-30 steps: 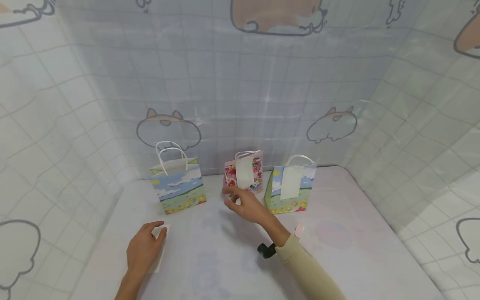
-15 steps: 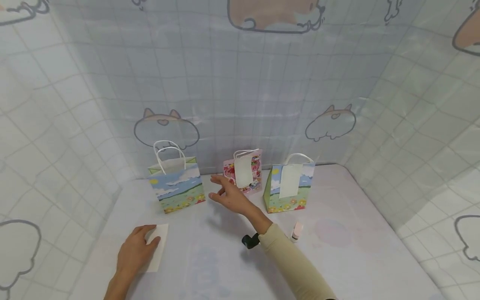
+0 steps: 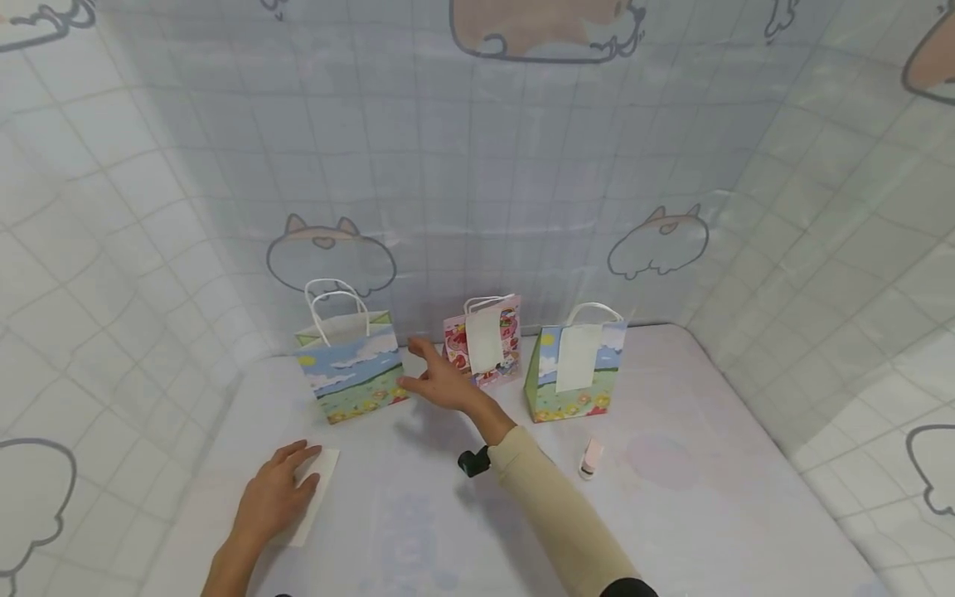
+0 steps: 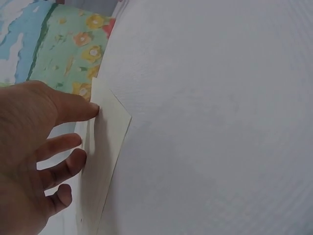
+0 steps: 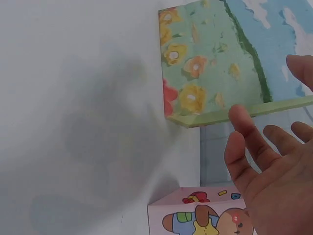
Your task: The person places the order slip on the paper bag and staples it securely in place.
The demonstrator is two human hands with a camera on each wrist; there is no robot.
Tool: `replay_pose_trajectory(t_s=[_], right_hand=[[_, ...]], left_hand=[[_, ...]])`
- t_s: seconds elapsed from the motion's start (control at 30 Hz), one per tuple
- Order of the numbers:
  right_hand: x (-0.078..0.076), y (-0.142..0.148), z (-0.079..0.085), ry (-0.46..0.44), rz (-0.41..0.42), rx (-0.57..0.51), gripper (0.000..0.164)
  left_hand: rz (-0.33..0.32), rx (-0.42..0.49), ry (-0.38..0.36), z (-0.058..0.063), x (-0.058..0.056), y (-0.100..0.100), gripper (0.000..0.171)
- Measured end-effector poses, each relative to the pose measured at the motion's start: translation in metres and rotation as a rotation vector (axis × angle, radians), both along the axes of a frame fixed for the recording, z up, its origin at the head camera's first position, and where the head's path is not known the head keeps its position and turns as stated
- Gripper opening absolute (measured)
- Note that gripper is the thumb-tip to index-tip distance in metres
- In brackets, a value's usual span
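My left hand [image 3: 276, 495] rests on a white paper slip [image 3: 309, 510] lying on the table; in the left wrist view one fingertip touches the edge of the slip [image 4: 105, 147]. My right hand [image 3: 440, 377], fingers spread, is at the right edge of the left gift bag [image 3: 354, 373], printed with sky and flowers. In the right wrist view its fingers are by the edge of that bag [image 5: 215, 63]; contact is hard to tell. A pink gift bag [image 3: 510, 340] stands just behind, and a second flowered gift bag [image 3: 574, 406] is farther right.
White slips hang on the front of the pink bag [image 3: 485, 342] and the right bag [image 3: 579, 356]. A small pink-and-white object [image 3: 590, 458] lies on the table [image 3: 686, 497]. Patterned sheeting [image 3: 477, 182] rises behind and on both sides.
My right hand has moved left, from in front of the pink bag to the left bag's right edge. My left hand has shifted slightly left, showing more of the paper slip.
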State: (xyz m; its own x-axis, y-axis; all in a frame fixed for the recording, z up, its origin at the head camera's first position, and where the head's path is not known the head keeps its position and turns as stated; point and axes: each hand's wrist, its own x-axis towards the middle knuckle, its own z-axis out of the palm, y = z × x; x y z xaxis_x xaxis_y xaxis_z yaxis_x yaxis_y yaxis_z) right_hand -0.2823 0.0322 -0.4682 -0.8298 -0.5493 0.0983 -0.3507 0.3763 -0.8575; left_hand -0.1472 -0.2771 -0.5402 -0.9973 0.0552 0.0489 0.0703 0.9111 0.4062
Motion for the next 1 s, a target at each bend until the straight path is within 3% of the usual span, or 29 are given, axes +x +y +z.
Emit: replay_pose_trajectory(t_s=[0.3,0.63,1.0], right_hand=[[-0.006,-0.010,0.000,-0.087,-0.024,0.012,0.087],[-0.010,-0.014,0.014,-0.053,0.024,-0.016,0.087],[-0.006,-0.020,0.019,-0.070,0.054,0.011,0.086]], left_hand=[[0.018,-0.013,-0.051,0.002,0.001,0.000,0.052],[-0.016,0.013,0.017,0.000,0.000,-0.001,0.053],[0.033,0.031,-0.028,0.002,0.001,-0.003,0.057]])
